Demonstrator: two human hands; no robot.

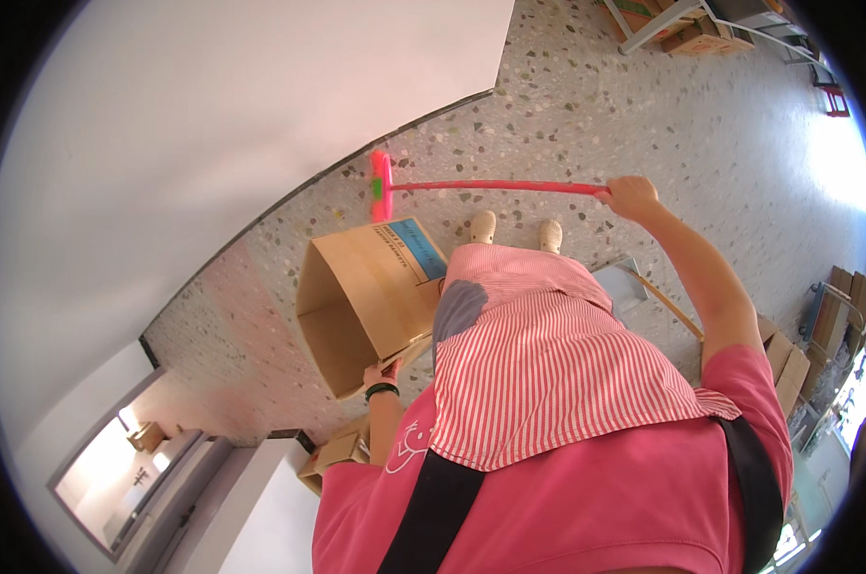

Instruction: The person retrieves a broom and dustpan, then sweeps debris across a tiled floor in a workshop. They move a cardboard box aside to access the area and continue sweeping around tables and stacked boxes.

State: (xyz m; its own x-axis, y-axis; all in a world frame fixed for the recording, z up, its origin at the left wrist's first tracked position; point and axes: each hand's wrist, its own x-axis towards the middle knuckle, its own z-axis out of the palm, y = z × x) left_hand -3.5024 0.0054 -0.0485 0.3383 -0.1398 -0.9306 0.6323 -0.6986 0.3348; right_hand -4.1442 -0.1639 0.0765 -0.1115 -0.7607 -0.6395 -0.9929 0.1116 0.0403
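Observation:
My right hand is closed around the end of a red broom handle. The handle runs leftward to a pink broom head with a green patch, low over the floor beside the wall base. With my left hand, a dark band at its wrist, I grip the edge of a cardboard box. The box is tilted on its side against my apron, its open mouth facing left. Printing and a blue label show on one face. My fingers are partly hidden by the box flap.
A white wall with a dark baseboard curves along the left of the speckled terrazzo floor. Near my right leg lies a grey dustpan with a wooden stick. Cardboard boxes stand at right, more cartons under a metal-framed table.

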